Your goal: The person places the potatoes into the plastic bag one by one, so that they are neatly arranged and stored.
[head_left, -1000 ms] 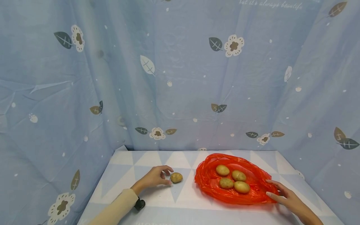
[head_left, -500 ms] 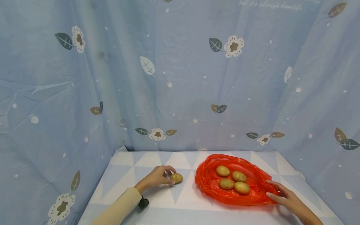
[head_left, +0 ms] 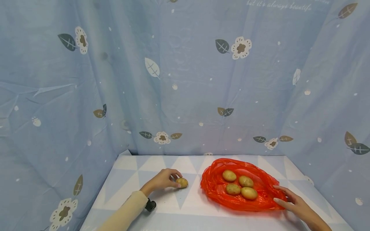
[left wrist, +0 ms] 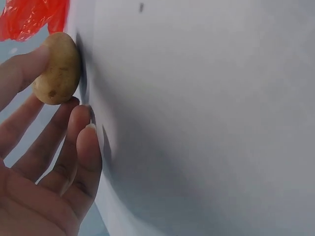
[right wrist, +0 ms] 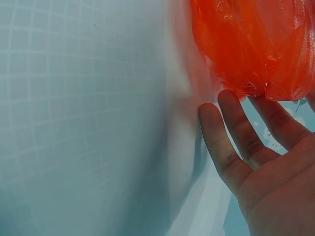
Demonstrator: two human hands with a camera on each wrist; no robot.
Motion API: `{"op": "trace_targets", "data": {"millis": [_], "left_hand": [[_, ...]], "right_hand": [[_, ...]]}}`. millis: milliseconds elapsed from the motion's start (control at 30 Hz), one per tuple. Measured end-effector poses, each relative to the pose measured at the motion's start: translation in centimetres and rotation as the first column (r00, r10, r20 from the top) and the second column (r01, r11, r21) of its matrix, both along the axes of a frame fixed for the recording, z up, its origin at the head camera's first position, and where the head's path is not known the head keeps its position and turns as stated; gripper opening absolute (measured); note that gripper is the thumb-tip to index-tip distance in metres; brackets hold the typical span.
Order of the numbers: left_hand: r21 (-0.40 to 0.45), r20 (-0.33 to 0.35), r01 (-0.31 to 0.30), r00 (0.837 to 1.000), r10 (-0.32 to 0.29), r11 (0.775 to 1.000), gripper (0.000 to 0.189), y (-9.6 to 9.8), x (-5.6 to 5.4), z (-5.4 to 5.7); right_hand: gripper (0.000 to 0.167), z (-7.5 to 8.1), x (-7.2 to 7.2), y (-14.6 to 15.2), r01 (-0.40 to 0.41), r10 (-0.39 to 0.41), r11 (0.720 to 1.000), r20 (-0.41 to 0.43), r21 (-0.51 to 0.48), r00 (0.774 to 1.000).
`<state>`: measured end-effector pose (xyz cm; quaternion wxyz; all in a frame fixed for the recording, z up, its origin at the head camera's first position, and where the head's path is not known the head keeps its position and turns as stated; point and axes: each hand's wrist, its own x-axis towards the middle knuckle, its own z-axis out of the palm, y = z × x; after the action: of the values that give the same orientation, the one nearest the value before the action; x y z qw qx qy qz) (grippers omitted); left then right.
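A potato (head_left: 183,183) lies on the table, left of the bag. My left hand (head_left: 162,179) pinches it, the thumb on the near face and the other fingers behind and below, as the left wrist view shows (left wrist: 59,73). To the right spreads a red plastic bag (head_left: 267,202), its mouth wide, with several potatoes (head_left: 233,189) inside. At the bag's right end, my right hand (head_left: 299,205) touches the plastic with fairly straight fingers and thumb. In the right wrist view, one finger (right wrist: 280,118) passes behind the bag's edge.
The table (head_left: 173,221) has a pale triangle-patterned cover. A blue curtain (head_left: 188,106) with flowers and leaves hangs behind it and along both sides. A small black device (head_left: 150,204) shows beneath my left wrist.
My left hand has moved slightly right, and its thumb and fingers have come onto the loose potato. My right hand and the bag stay where they were.
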<state>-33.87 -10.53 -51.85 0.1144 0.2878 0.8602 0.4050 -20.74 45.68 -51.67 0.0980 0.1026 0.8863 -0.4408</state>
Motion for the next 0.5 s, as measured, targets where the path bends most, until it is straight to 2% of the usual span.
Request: {"op": "trace_targets", "data": {"millis": [267, 500], "left_hand": [[-0.002, -0.014, 0.025, 1.0, -0.025, 1.0, 0.039, 0.8, 0.3, 0.4], [-0.014, -0.037, 0.012, 0.999, -0.012, 1.0, 0.037, 1.4, 0.4, 0.3]], "right_hand": [[0.083, 0.0, -0.2, 0.0, 0.002, -0.002, 1.0, 0.006, 0.007, 1.0], [0.085, -0.2, -0.2, 0.1, 0.014, -0.014, 1.0, 0.021, 0.0, 1.0]]}}
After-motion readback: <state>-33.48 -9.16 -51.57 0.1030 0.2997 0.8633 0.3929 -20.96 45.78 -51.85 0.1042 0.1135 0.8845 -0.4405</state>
